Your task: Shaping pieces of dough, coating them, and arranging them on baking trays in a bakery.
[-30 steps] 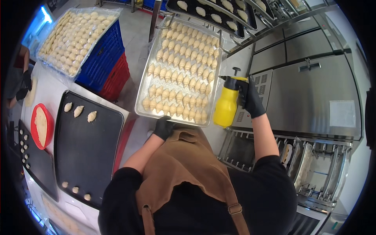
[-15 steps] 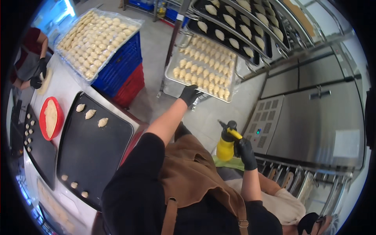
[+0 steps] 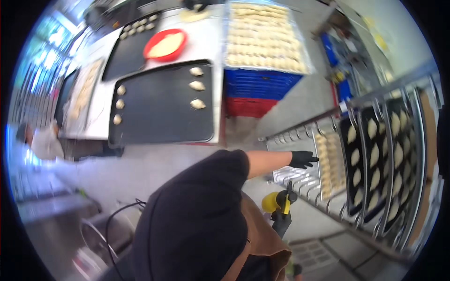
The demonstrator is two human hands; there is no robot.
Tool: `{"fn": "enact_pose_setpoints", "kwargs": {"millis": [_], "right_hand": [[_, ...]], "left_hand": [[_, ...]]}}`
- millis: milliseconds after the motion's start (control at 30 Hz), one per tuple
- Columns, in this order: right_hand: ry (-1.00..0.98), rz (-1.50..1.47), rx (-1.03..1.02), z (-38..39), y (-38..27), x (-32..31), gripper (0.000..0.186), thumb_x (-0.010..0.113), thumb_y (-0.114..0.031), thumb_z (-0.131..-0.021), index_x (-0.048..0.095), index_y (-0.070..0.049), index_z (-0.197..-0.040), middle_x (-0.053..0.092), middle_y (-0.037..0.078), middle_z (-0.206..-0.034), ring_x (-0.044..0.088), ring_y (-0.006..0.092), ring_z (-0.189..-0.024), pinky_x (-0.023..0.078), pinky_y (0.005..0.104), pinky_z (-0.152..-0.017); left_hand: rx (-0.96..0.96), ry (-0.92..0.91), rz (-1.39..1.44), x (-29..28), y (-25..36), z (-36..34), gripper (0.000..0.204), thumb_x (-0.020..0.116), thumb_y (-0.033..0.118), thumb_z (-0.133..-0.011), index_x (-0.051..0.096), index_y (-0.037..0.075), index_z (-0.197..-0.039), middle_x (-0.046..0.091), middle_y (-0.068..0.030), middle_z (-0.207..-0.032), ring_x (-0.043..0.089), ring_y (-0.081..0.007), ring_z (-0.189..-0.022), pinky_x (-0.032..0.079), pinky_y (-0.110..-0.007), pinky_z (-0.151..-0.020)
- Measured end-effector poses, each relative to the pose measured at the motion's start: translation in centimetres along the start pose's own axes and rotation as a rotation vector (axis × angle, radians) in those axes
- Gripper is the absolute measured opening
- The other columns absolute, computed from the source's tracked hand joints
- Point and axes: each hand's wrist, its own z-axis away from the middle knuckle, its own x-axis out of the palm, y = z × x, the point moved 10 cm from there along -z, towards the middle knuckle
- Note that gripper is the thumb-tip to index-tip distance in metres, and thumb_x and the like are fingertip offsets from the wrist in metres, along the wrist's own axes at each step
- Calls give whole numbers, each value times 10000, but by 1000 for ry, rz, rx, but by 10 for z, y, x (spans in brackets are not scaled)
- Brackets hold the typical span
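Note:
My left hand [image 3: 302, 159], in a black glove, reaches toward the near edge of a metal tray of shaped pastries [image 3: 329, 164] in the rack, fingers extended at or close to that edge. My right hand [image 3: 281, 220], also gloved, grips a yellow spray bottle [image 3: 270, 202] with a black top, held low beside the rack. Several black trays of pale dough pieces [image 3: 374, 150] sit in the rack alongside the pastry tray.
The worktable [image 3: 213, 28] at upper left bears black trays [image 3: 159, 107] and a red bowl [image 3: 150, 54]. Beside it are stacked blue and red crates [image 3: 260, 82] under bagged dough. A co-worker's gloved hands [image 3: 194, 4] work at top; another person [image 3: 47, 145] stands left. A steel bin [image 3: 105, 239] is lower left.
The view has swung round. The pastry tray went from being held before me into the rack, and my left hand has released its grip on it. The spray bottle stayed in my right hand.

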Motion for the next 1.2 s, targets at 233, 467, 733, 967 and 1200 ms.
{"fn": "enact_pose_setpoints", "kwargs": {"millis": [233, 467, 733, 967, 1200], "right_hand": [[-483, -233, -107, -61, -97, 62, 83, 646, -77, -849, 611, -6, -873, 544, 52, -636, 467, 151, -554, 380, 272, -518], [-1091, 358, -923, 79, -264, 292, 310, 725, -42, -725, 652, 27, -1017, 655, 86, -801, 524, 205, -670, 457, 328, -653], [-1122, 163, -959, 151, -282, 437, 660, 686, -26, -795, 453, 1, -1411, 532, 184, -1375, 528, 320, -1229, 442, 398, -1038], [-375, 190, -635, 28, -170, 350, 299, 652, -313, -897, 687, -47, -1030, 725, 112, -890, 660, 294, -768, 523, 381, -742], [259, 735, -365, -76, -36, 108, 382, 614, -388, -904, 696, -30, -1009, 727, 161, -974, 667, 368, -845, 539, 411, -795]], "left_hand": [[-218, 273, -377, -65, 169, 285, 701, 661, 392, -937, 420, 47, -1497, 506, -145, -1475, 511, -313, -1322, 398, -444, -1100], [176, 1303, -385, -70, 341, 499, 538, 873, 74, -658, 649, 75, -1148, 689, -49, -1156, 651, -222, -988, 501, -342, -959], [203, 1522, -140, -221, 372, 813, 437, 675, 206, -919, 547, 17, -1291, 650, -156, -1182, 684, -244, -951, 578, -374, -865], [-49, 1144, -533, -263, 395, 953, 361, 599, 215, -929, 590, 10, -1227, 672, -145, -1124, 669, -239, -994, 547, -372, -951], [-246, 1548, -1332, -316, 385, 1024, 223, 557, 24, -845, 692, 28, -1022, 713, -133, -987, 668, -282, -931, 526, -423, -983]]}}
